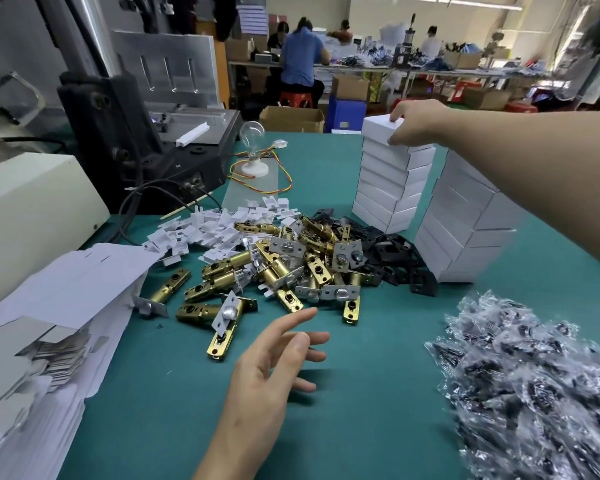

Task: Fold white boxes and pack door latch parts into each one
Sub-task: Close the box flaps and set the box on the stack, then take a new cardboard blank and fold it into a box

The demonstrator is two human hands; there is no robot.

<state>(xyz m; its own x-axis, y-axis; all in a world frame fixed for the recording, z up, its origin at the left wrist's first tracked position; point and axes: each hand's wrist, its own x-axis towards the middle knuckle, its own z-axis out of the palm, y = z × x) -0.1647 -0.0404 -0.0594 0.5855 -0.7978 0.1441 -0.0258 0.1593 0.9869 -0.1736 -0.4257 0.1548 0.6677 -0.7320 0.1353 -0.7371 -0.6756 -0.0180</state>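
Observation:
My right hand reaches across the green table and grips the top white box of a tall stack of folded boxes. A second, wider stack of white boxes stands to its right. My left hand hovers open and holds nothing, just in front of a heap of brass door latches. Black plates lie behind the heap on the right, and small white inserts on the left. Flat unfolded box blanks are piled at the left edge.
A pile of clear bags holding dark small parts fills the near right. A black machine and a cream unit stand at the left, with cables and a light bulb on a base behind. People work at benches far back.

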